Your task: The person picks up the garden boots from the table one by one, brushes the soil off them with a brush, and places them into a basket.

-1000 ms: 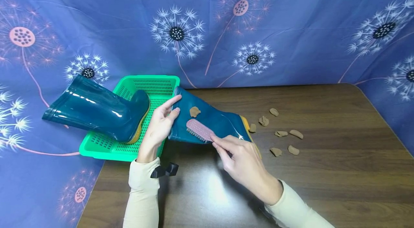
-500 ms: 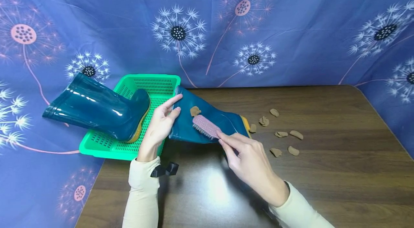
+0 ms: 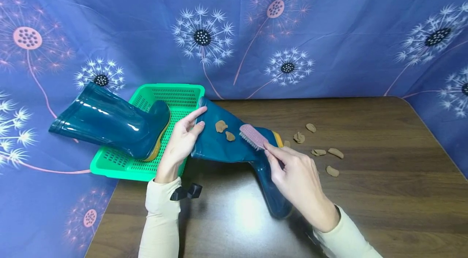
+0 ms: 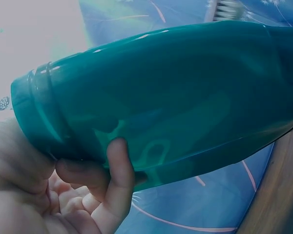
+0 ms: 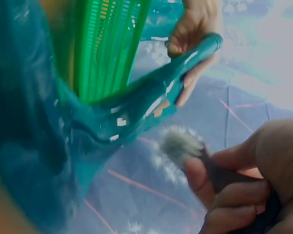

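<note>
A dark teal rain boot [image 3: 212,150] with a yellow sole lies on its side above the table. My left hand [image 3: 180,140] holds it by the shaft's top; in the left wrist view, its fingers [image 4: 119,168] curl against the boot's underside. Two brown clay-like pieces, one larger [image 3: 221,126] and one smaller [image 3: 230,136], stick to the shaft. My right hand [image 3: 297,178] pinches the handle of a pink brush [image 3: 252,135]. Its pale bristles [image 5: 178,145] face the boot near the ankle; in the right wrist view they appear apart from it. The right hand hides part of the foot.
A green plastic basket [image 3: 120,172] stands at the left, holding a second teal boot [image 3: 106,122] whose shaft sticks out over the edge. Several loose brown pieces [image 3: 299,137] lie on the wooden table [image 3: 384,193] at right. Patterned blue cloth [image 3: 146,26] hangs behind.
The brush in my right hand has moved right along the shaft toward the ankle, exposing the smaller brown piece. More of the boot's foot shows. My left hand has stayed in place.
</note>
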`<state>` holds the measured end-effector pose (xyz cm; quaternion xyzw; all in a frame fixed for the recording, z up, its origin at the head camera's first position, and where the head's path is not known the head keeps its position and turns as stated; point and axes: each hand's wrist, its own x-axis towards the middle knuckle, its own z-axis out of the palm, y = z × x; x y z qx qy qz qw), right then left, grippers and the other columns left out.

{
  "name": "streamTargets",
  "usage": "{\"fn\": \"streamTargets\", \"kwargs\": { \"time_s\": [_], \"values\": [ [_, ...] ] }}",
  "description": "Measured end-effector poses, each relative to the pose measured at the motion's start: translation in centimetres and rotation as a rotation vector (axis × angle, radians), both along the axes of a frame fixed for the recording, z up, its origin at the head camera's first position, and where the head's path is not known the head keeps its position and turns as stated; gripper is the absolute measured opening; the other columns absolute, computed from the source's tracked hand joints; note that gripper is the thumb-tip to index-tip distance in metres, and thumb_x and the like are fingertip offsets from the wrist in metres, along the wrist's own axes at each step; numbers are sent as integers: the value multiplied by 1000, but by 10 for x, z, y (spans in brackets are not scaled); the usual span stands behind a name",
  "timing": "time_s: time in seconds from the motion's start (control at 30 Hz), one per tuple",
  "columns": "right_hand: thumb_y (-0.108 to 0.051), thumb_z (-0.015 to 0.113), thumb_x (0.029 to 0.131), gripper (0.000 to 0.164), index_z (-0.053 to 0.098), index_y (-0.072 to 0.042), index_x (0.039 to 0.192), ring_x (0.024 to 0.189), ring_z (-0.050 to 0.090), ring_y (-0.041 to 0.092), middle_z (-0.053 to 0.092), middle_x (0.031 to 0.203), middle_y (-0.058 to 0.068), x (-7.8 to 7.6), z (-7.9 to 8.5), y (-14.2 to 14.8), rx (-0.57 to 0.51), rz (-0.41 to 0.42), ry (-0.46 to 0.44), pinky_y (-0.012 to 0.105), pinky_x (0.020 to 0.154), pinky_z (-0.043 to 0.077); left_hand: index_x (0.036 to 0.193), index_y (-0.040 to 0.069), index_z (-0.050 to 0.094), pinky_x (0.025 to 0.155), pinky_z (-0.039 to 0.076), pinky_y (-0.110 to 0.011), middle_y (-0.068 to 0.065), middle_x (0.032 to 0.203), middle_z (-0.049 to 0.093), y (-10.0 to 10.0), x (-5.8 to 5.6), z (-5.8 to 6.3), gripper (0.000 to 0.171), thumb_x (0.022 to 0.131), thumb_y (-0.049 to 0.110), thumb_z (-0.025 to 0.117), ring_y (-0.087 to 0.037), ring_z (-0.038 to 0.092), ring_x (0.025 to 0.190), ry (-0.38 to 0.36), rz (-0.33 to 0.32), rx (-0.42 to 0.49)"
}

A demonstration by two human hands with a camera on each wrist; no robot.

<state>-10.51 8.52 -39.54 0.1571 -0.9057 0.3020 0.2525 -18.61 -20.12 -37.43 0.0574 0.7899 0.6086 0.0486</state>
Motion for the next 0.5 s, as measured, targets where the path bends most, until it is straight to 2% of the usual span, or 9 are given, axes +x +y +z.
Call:
{"fn": "streamTargets", "kwargs": {
  "time_s": [0.1, 0.17, 0.23, 0.3, 0.43, 0.5],
  "values": [
    [-16, 79, 96, 27, 82, -15, 123, 53, 40, 1, 79, 87, -2, -5, -3, -9, -12, 90, 36, 18, 45, 28, 164, 16, 43, 108, 55, -34, -8, 172, 38, -1, 0, 0, 50, 115, 14, 44, -29, 52, 149, -3, 3, -1],
    [-16, 79, 97, 28, 82, -15, 124, 55, 44, 2, 80, 91, -3, -7, -7, -14, -3, 139, 28, 17, 46, 30, 164, 16, 43, 101, 56, -24, -8, 172, 38, -1, 0, 0, 50, 114, 14, 44, -28, 53, 148, -2, 3, -3],
    [-17, 79, 97, 28, 82, -16, 124, 55, 42, 2, 79, 89, -3, -8, -9, -17, 16, 145, 3, 18, 46, 30, 164, 16, 43, 98, 56, -21, -7, 172, 38, -1, 0, -1, 50, 114, 15, 45, -29, 54, 148, -3, 1, 1],
    [-19, 78, 98, 26, 82, -16, 123, 52, 39, 3, 73, 79, -5, -6, -8, -17, 39, 107, -46, 21, 44, 29, 164, 17, 43, 106, 55, -29, -7, 172, 37, 0, 0, -1, 50, 114, 15, 45, -28, 51, 151, -6, -2, 2],
    [-20, 74, 100, 23, 83, -15, 120, 47, 39, 9, 74, 78, 3, 0, 1, -8, 79, -47, -131, 27, 42, 27, 164, 17, 43, 121, 44, -49, -7, 173, 35, 1, 0, -1, 50, 115, 16, 44, -28, 43, 156, -14, -3, 8],
    [-20, 73, 99, 23, 84, -14, 119, 45, 38, 13, 73, 76, 6, 1, 5, -4, 85, -108, -129, 29, 41, 26, 164, 17, 43, 125, 39, -53, -6, 174, 33, 1, 0, -1, 50, 115, 16, 44, -27, 38, 159, -11, -2, 4]
  ]
}}
